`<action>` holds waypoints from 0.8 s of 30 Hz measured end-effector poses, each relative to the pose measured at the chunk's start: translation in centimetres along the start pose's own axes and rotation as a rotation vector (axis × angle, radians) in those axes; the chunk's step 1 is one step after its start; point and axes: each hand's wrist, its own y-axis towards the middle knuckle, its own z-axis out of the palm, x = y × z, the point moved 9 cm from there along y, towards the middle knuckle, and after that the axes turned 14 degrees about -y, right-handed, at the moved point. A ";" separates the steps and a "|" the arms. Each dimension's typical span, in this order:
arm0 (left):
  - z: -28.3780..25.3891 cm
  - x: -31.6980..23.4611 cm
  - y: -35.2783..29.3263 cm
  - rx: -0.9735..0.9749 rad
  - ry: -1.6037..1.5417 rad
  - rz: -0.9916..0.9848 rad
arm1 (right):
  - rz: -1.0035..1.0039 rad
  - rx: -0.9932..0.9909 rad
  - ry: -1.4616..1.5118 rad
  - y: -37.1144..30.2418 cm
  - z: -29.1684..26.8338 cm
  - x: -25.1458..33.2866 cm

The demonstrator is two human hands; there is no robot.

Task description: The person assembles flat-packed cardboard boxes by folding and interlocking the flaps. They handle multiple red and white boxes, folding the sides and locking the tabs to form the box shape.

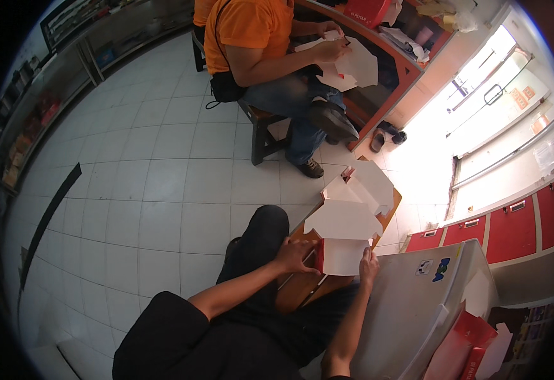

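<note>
A partly folded cardboard box (344,256), white inside and red outside, stands on a slatted wooden bench (297,292) in front of me. Its white lid flap rises at the far side. My left hand (294,257) grips the red left wall, thumb along the near corner and fingers around the outside. At the opposite wall, my right hand (369,266) pinches the edge, its fingertips partly hidden. Just beyond, a second open box (370,180) with white inner faces rests on the bench's far end.
A person in an orange shirt (251,28) sits ahead on a dark stool (263,136), holding a white cardboard sheet (356,63). A pale cabinet (410,304) stands close at my right, with red and white cartons (464,342) beside it. Sandals (378,140) lie near the doorway.
</note>
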 end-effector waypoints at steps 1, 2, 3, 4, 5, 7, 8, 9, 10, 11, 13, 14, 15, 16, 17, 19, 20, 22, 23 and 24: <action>-0.7 -0.7 -0.3 -0.026 -0.036 0.003 | -0.003 0.028 0.008 -0.4 0.5 -0.8; -1.1 -1.2 -0.3 -0.051 -0.073 0.007 | -0.006 0.054 0.015 -1.0 1.1 -1.5; -1.6 -0.7 -0.2 -0.113 -0.152 -0.020 | -0.014 0.086 0.025 -1.6 1.8 -1.3; -2.0 0.3 -0.2 -0.174 -0.226 -0.050 | -0.004 0.132 0.058 -2.4 2.3 -0.6; -2.4 1.3 -0.2 -0.236 -0.300 -0.078 | 0.007 0.178 0.090 -3.5 2.7 -0.1; -3.0 1.4 0.2 -0.362 -0.493 -0.047 | 0.053 0.206 0.150 -4.7 3.5 -0.3; -3.2 2.0 0.7 -0.381 -0.574 -0.061 | 0.079 0.194 0.178 -4.9 4.3 -0.8; -3.4 2.6 0.9 -0.402 -0.653 -0.080 | 0.103 0.186 0.207 -5.5 4.6 -0.7; -3.0 3.5 1.1 -0.389 -0.631 -0.164 | 0.090 0.120 0.224 -6.0 4.4 -0.2; -3.1 3.9 1.3 -0.417 -0.584 -0.188 | 0.077 0.053 0.241 -6.5 4.4 0.3; -3.1 4.2 1.5 -0.472 -0.494 -0.238 | 0.065 0.004 0.244 -7.1 4.3 1.1; -3.1 4.5 1.6 -0.489 -0.477 -0.267 | 0.064 0.023 0.233 -7.2 4.6 1.3; -3.1 4.5 1.8 -0.504 -0.464 -0.291 | 0.065 0.035 0.221 -7.3 4.7 1.2; -3.1 4.5 1.9 -0.518 -0.450 -0.315 | 0.070 0.015 0.211 -7.4 4.7 1.0; -3.1 4.4 1.9 -0.515 -0.428 -0.324 | 0.074 -0.005 0.202 -7.5 4.8 0.9; -3.3 3.7 1.7 -0.510 -0.379 -0.343 | 0.073 -0.018 0.174 -7.5 4.4 1.1; -3.2 3.7 1.8 -0.508 -0.355 -0.347 | 0.068 -0.012 0.155 -7.1 4.2 1.2; -3.4 3.7 1.9 -0.509 -0.303 -0.355 | 0.045 -0.027 0.163 -6.8 4.0 1.8; -3.5 4.0 2.0 -0.514 -0.328 -0.380 | 0.029 -0.047 0.188 -6.7 3.8 2.0; -3.5 4.0 2.0 -0.514 -0.354 -0.407 | 0.017 -0.067 0.210 -6.7 3.6 2.3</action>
